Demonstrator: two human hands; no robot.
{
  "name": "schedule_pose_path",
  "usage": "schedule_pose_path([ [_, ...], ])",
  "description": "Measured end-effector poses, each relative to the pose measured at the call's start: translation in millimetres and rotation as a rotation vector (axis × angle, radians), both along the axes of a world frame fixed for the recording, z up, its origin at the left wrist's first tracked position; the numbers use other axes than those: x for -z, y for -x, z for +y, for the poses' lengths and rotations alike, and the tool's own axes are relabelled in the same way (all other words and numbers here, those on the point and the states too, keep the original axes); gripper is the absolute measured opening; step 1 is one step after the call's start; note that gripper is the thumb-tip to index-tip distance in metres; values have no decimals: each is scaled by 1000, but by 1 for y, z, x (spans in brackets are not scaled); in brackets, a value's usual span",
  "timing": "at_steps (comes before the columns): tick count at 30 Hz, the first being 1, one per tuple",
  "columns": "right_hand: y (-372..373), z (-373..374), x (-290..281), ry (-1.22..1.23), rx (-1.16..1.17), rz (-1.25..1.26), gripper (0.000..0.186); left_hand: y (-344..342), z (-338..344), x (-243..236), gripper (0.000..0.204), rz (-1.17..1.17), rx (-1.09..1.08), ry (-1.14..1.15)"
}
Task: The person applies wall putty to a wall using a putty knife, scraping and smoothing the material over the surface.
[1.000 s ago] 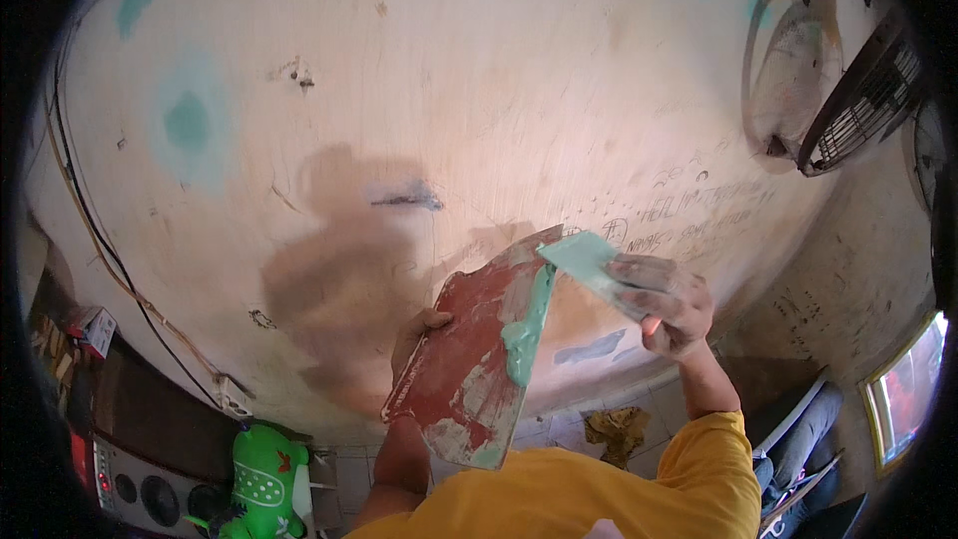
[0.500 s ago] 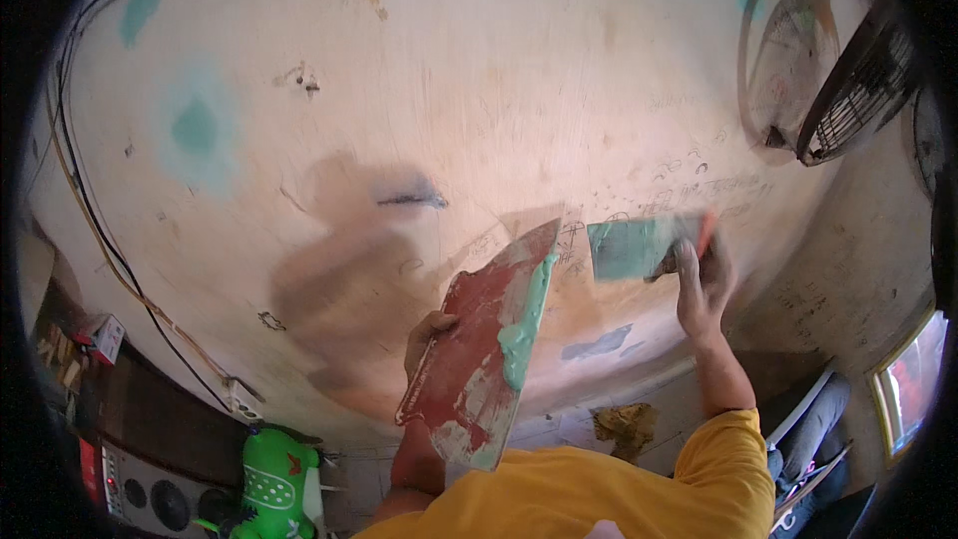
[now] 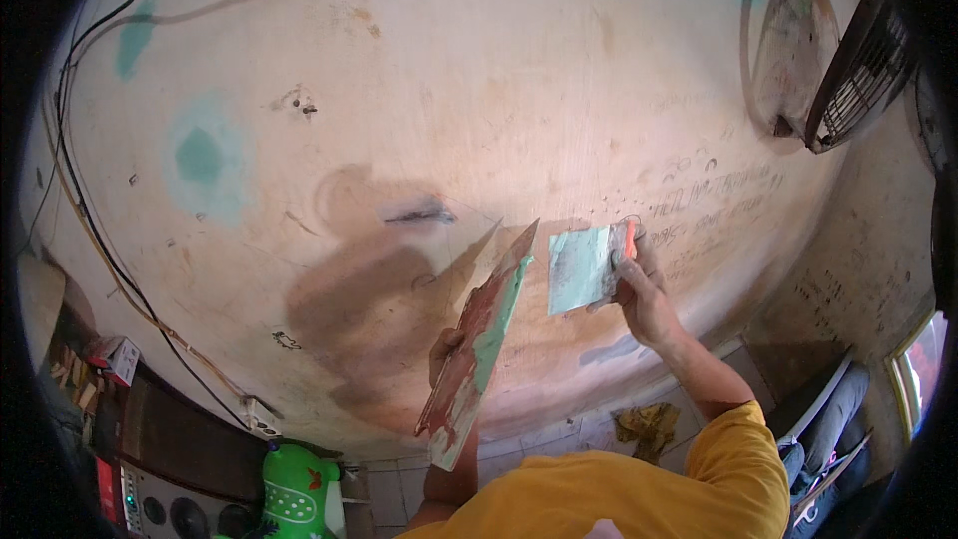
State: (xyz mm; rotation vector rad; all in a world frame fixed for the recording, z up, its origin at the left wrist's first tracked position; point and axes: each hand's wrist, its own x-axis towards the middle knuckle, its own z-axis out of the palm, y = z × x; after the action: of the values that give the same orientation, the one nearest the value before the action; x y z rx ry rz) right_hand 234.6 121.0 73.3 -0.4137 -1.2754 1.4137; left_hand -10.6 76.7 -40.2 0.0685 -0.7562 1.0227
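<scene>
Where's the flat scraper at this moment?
In the head view, the flat scraper is right of centre, gripped in the right hand, just to the right of the paste-smeared red board in the left hand.

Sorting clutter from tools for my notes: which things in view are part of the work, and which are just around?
In use:
red board, in the left hand
green paste on the board
scraper, in the right hand
wall, likely, given its green patches

Apparently just around:
fan
green toy
speaker
crumpled brown sheet
</scene>
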Motion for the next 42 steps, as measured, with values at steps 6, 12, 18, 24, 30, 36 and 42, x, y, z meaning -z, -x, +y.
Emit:
schedule_pose_path([
  [6, 12, -10, 17, -42, -28, 75, 45, -6, -2, -16, 60, 18, 64, -25],
  [12, 18, -12, 21, -46, 65, 135, 45, -3, -13, -22, 40, 123, 41, 79],
  [18, -7, -2, -15, -42, 0, -62, 41, -10, -36, -46, 38, 542, -147, 234],
  [24, -6, 7, -41, 69, -172, -159, 45, -9, -36, -30, 38, 529, -173, 319],
  [30, -10, 11, -38, 113, -146, -237, 44, -18, -45, -55, 36, 583, -211, 421],
  [36, -42, 16, -37, 123, -136, -317, 42, -35, -50, -71, 33, 667, -310, 648],
  [42, -65, 8, -45, 167, -74, -241, 47, -39, -42, -55, 25, 620, -222, 501],
])
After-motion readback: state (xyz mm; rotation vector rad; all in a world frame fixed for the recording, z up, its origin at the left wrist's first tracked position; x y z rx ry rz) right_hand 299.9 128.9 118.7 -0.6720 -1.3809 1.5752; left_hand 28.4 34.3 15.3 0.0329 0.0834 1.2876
